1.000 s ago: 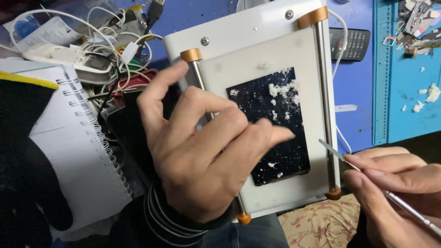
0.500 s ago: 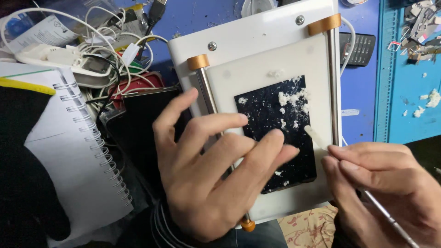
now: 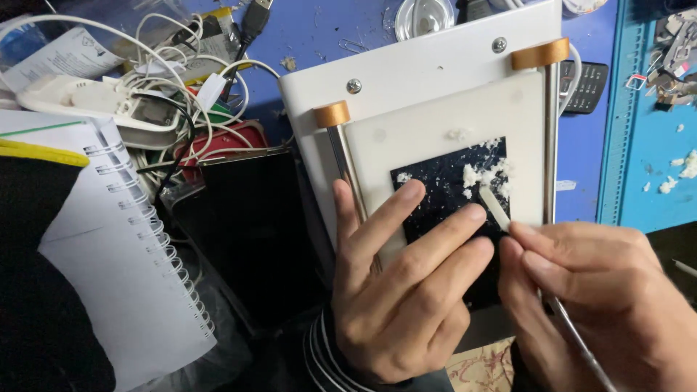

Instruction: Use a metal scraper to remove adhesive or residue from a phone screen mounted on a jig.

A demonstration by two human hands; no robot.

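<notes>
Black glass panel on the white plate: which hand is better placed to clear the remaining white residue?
Right. The right hand holds the scraper, its tip already in the white residue on the black glass panel. The left hand lies flat, pinning the panel to the white plate.

Single head-worn view: looks steeply down, close above both hands [image 3: 508, 290] and cluttered blue worktop [image 3: 319, 36]; no second view.

The panel [image 3: 443, 196] is black with white crumbs [image 3: 479, 174]. The plate [image 3: 443, 131] is white with gold knobs [image 3: 332, 114]. The surface [image 3: 319, 36] is blue. The sleeve [image 3: 323, 356] has black-and-white stripes.
</notes>
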